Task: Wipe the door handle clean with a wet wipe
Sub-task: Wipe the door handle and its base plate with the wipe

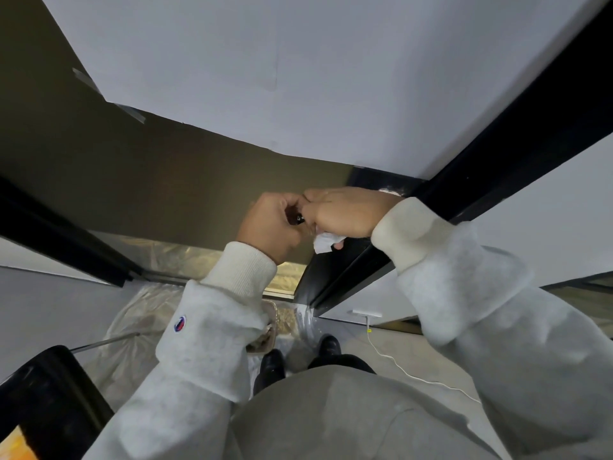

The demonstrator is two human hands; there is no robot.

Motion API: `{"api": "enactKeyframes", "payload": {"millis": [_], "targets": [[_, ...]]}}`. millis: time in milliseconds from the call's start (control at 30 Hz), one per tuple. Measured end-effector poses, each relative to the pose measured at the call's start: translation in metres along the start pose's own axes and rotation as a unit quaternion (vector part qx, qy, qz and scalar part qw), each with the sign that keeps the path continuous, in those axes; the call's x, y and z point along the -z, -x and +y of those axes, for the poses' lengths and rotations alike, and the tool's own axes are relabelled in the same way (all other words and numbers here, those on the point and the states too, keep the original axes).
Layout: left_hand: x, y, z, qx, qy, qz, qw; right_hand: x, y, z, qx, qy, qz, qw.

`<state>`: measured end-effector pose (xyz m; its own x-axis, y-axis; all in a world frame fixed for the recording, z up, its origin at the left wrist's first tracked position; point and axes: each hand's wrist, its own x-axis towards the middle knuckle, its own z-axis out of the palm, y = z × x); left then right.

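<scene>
The door handle [63, 220] shows only as a small dark glossy tip between my two hands; the rest is hidden by my fingers. My left hand [270, 225] is curled around that dark end of the handle. My right hand [348, 212] is closed over the handle beside it, pressing a crumpled white wet wipe [324, 243] whose lower corner sticks out under my palm. Both hands touch each other against the olive-brown door panel [149, 180], next to its black frame [497, 154].
A large white sheet [298, 68] is taped over the upper door. Below are my black shoes [270, 366], plastic sheeting on the floor [139, 327], a foil tray [270, 313], a white cable [391, 360] and a black object [49, 393] at the lower left.
</scene>
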<state>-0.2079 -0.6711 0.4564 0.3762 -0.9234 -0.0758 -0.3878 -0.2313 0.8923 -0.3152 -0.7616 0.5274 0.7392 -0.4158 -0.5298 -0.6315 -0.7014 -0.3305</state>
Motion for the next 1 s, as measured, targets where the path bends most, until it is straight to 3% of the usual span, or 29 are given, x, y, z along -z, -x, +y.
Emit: {"api": "enactKeyframes", "payload": {"millis": [133,367,500,667,867,1000], "targets": [[-0.002,0.002,0.0,0.018,0.031,-0.003,0.999,0.006,0.001,0.005,-0.012,0.001,0.024,1.0],[-0.002,0.001,0.001,0.023,0.026,-0.006,0.999,-0.018,0.033,0.03,-0.011,-0.009,0.229,0.973],[0.001,0.0,0.002,0.019,0.007,-0.011,1.0,-0.042,0.039,0.039,0.03,0.085,0.251,0.964],[0.0,0.002,0.009,-0.011,-0.029,-0.014,0.999,-0.071,0.035,0.04,0.068,0.073,0.386,0.917],[0.005,0.001,0.014,-0.035,-0.081,-0.061,0.994,-0.096,0.031,0.026,0.04,0.054,0.462,0.884],[0.002,0.006,0.019,-0.027,-0.128,-0.039,0.991,-0.129,0.043,0.019,0.031,-0.078,0.559,0.825]]}}
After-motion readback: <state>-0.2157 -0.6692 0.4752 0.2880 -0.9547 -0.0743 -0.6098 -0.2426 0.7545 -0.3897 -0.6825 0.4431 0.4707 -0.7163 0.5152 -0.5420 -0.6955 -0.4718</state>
